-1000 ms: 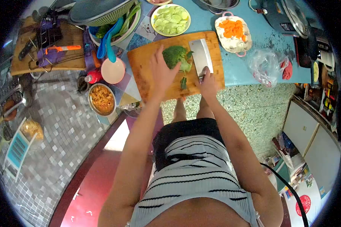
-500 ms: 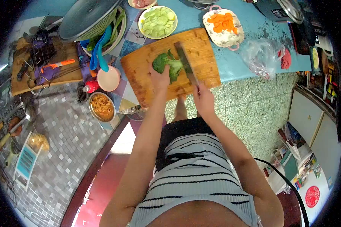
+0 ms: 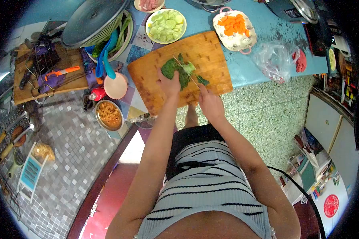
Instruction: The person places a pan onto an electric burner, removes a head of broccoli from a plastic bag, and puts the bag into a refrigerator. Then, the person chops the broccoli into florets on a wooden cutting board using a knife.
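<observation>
A head of broccoli [image 3: 170, 68] lies on the wooden cutting board [image 3: 147, 73], and my left hand [image 3: 169, 83] is closed around its left side. My right hand [image 3: 210, 102] grips the handle of a knife [image 3: 186, 72]. The blade is seen nearly edge-on, standing at the broccoli's stem [image 3: 189, 68]. On the right side of the blade lies a green leafy piece [image 3: 203, 80]. My left fingers are partly hidden against the broccoli.
Behind the board stand a bowl of sliced pale green vegetable [image 3: 166, 26] and a dish of carrot slices [image 3: 233, 26]. A clear plastic bag [image 3: 273, 59] lies to the right. At the left are a pink bowl [image 3: 115, 85], a bowl of brownish food [image 3: 109, 115] and a large basket [image 3: 95, 24].
The knife has turned from flat-side view to edge-on and moved left onto the broccoli stem. A leafy piece now shows right of the blade. My left hand keeps its hold.
</observation>
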Action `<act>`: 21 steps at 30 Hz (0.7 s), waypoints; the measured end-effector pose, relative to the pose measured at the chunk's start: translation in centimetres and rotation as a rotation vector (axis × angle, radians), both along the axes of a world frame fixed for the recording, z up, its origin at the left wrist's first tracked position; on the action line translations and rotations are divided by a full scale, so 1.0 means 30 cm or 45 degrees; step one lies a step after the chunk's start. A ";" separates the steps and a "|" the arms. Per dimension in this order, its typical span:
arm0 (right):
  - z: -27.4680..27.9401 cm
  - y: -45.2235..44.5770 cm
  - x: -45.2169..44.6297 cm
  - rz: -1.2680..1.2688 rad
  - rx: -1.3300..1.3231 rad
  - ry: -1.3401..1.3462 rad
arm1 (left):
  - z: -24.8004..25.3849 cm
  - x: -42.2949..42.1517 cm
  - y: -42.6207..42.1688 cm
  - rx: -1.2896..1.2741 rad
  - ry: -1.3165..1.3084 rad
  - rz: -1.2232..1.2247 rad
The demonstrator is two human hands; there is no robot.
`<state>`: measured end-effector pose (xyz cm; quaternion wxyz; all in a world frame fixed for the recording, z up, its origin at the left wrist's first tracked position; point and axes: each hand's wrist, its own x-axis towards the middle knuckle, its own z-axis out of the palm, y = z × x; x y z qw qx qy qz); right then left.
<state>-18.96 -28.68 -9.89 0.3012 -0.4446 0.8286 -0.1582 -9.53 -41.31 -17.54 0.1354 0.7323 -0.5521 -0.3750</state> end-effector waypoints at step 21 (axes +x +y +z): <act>-0.236 -0.127 0.016 -0.118 0.069 -0.053 | -0.008 0.009 0.045 -0.139 0.107 -0.006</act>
